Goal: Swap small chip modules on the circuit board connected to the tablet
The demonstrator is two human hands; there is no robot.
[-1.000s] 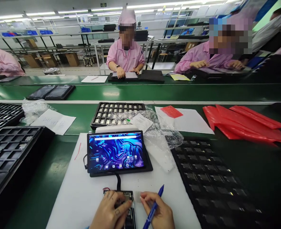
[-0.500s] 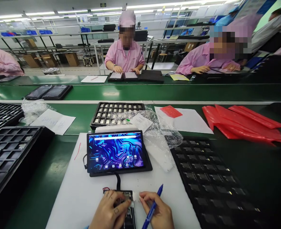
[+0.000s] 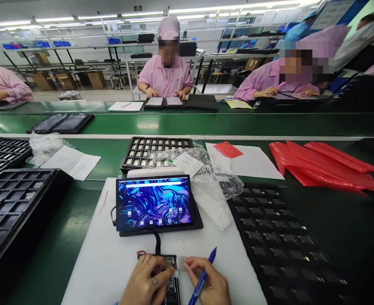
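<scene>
At the bottom edge my left hand (image 3: 147,281) rests with curled fingers pressed on a small dark circuit board (image 3: 166,262) lying on a white mat (image 3: 107,258). My right hand (image 3: 209,284) holds a blue pen (image 3: 203,275) tucked between its fingers, and its fingertips pinch a small pale strip (image 3: 181,262) at the board's right edge. A black cable (image 3: 157,242) runs from the board up to a lit tablet (image 3: 153,203) showing a blue swirl screen.
Black compartment trays lie at the right (image 3: 282,241), the left (image 3: 12,207) and behind the tablet (image 3: 152,150). Crumpled clear plastic (image 3: 218,178), white papers (image 3: 71,161) and red bags (image 3: 320,163) lie about. People in pink coats work at tablets across the green belt (image 3: 206,123).
My hands have barely shifted on the board. The person opposite has moved both hands onto two tablets, and the tablets on the belt at left have drifted left.
</scene>
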